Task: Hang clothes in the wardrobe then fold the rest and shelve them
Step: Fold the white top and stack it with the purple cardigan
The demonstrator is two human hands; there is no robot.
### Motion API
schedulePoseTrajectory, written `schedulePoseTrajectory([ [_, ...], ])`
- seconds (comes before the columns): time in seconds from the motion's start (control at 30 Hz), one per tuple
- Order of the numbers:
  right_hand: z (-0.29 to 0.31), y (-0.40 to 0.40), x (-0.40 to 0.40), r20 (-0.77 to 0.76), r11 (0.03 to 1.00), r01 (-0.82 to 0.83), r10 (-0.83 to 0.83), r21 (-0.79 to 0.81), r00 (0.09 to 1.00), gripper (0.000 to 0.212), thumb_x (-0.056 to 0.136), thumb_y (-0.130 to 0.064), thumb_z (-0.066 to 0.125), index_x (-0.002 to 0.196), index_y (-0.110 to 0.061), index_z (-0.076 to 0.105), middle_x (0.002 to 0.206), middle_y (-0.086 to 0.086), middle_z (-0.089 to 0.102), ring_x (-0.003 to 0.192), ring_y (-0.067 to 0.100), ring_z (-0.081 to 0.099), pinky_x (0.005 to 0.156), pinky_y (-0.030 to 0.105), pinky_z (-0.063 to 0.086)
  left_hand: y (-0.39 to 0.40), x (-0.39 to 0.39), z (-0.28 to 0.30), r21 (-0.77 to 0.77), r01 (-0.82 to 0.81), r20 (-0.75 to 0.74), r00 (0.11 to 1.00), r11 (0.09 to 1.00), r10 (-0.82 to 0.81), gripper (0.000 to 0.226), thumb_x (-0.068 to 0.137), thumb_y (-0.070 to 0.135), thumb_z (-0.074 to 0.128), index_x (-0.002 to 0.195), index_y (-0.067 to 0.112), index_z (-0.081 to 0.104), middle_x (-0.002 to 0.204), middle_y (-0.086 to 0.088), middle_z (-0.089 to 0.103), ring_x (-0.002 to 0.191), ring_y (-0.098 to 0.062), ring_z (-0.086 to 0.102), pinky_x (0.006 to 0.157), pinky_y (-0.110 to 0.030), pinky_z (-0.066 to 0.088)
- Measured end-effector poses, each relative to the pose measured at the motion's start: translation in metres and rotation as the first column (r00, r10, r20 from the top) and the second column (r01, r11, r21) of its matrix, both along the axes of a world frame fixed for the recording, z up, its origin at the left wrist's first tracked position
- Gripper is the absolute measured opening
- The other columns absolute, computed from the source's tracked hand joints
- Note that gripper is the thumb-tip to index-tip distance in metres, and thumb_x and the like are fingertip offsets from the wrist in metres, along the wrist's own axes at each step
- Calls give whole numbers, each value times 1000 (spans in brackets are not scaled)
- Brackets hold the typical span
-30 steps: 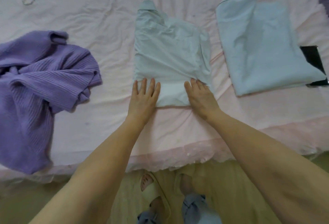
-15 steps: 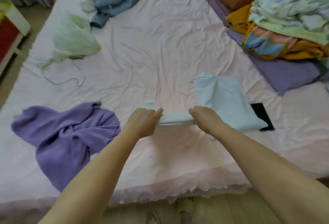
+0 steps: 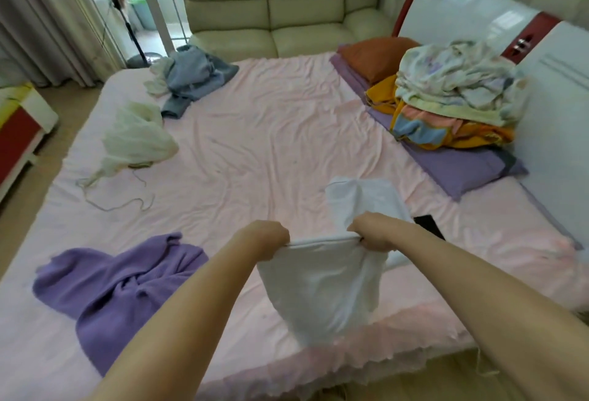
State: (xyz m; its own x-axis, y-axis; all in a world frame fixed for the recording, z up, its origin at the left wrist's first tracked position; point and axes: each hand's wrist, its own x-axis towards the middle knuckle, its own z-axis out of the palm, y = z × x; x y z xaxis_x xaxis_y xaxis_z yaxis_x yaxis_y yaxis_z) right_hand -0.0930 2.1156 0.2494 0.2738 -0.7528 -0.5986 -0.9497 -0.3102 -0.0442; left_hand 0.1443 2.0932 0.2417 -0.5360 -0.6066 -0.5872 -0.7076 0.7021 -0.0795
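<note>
**user1:** While both fists are up over the bed (image 3: 255,145), what's in them?

**user2:** Left hand (image 3: 266,241) and right hand (image 3: 371,235) each clench one end of the white garment's (image 3: 318,286) top edge. It's stretched tight between them and the rest hangs loose below, off the sheet.

**user1:** Anything nearby?

**user2:** Folded pale garment (image 3: 363,199) just beyond the right hand, black phone (image 3: 428,225) right of it. Purple sweater (image 3: 121,292) crumpled left of the left forearm.
</note>
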Motion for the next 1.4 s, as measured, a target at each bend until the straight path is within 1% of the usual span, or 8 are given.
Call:
schedulePoseTrajectory([
  [0.23, -2, 1, -39, -122, 994, 67, -56, 85, 991, 27, 85, -6, 54, 110, -11, 63, 119, 13, 62, 110, 29, 58, 81, 27, 41, -20, -37, 4, 109, 41, -43, 998, 993, -37, 30, 87, 10, 57, 117, 7, 58, 118, -11, 61, 108, -29, 57, 81, -33, 44],
  [0.43, -6, -37, -99, -111, 992, 120, -123, -33, 986, 20, 86, 1, 47, 93, -18, 49, 118, 13, 56, 106, 31, 56, 80, 31, 40, -56, -96, 1, -75, 49, -61, 997, 996, -54, 28, 89, 7, 48, 114, 14, 57, 117, -7, 60, 107, -28, 58, 79, -34, 43],
  [0.87, 43, -216, -233, -52, 864, 26, -60, -502, 997, 33, 88, 7, 42, 120, -3, 44, 109, 22, 58, 93, 38, 60, 59, 36, 35, -197, -240, 59, -410, -285, -190, 956, 866, 225, 29, 91, 6, 48, 116, 17, 59, 115, -6, 62, 104, -29, 62, 73, -31, 38],
  [1.03, -19, -217, -257, -82, 842, -36, -10, -538, 997, 46, 89, 5, 39, 134, -5, 32, 108, 21, 55, 90, 38, 59, 59, 38, 35, -183, -263, -10, -428, -366, -269, 924, 826, 271, 35, 86, -5, 50, 117, 9, 52, 113, -7, 60, 103, -25, 59, 68, -31, 35],
  [1.1, -64, -203, -264, -135, 837, -69, -6, -543, 991, 52, 90, 2, 39, 140, -7, 27, 110, 19, 52, 95, 37, 58, 61, 39, 34, -170, -268, -58, -456, -310, -230, 947, 834, 226, 42, 84, -5, 52, 126, 1, 45, 126, -14, 54, 123, -29, 47, 89, -32, 41],
  [1.17, -108, -185, -270, -190, 857, -101, 3, -505, 982, 51, 89, 3, 42, 137, -6, 29, 107, 16, 51, 93, 35, 56, 60, 39, 32, -151, -273, -109, -464, -231, -166, 971, 855, 173, 55, 87, -2, 52, 138, -8, 32, 142, -24, 41, 142, -35, 25, 114, -37, 24],
  [1.27, -182, -153, -282, -254, 924, -118, 24, -363, 967, 45, 83, 8, 47, 125, -5, 38, 102, 13, 51, 92, 31, 51, 61, 37, 34, -109, -285, -193, -383, -186, -126, 981, 905, 148, 60, 92, -1, 48, 143, -12, 19, 152, -29, 25, 147, -37, 10, 119, -41, 8],
  [1.4, -264, -113, -287, -310, 940, -224, 139, -258, 941, 23, 80, 2, 60, 101, -6, 57, 107, 13, 54, 102, 31, 53, 58, 36, 37, -52, -296, -269, -238, -147, -128, 985, 960, 119, 59, 86, -1, 51, 140, -8, 29, 140, -22, 39, 131, -34, 36, 104, -35, 33],
])
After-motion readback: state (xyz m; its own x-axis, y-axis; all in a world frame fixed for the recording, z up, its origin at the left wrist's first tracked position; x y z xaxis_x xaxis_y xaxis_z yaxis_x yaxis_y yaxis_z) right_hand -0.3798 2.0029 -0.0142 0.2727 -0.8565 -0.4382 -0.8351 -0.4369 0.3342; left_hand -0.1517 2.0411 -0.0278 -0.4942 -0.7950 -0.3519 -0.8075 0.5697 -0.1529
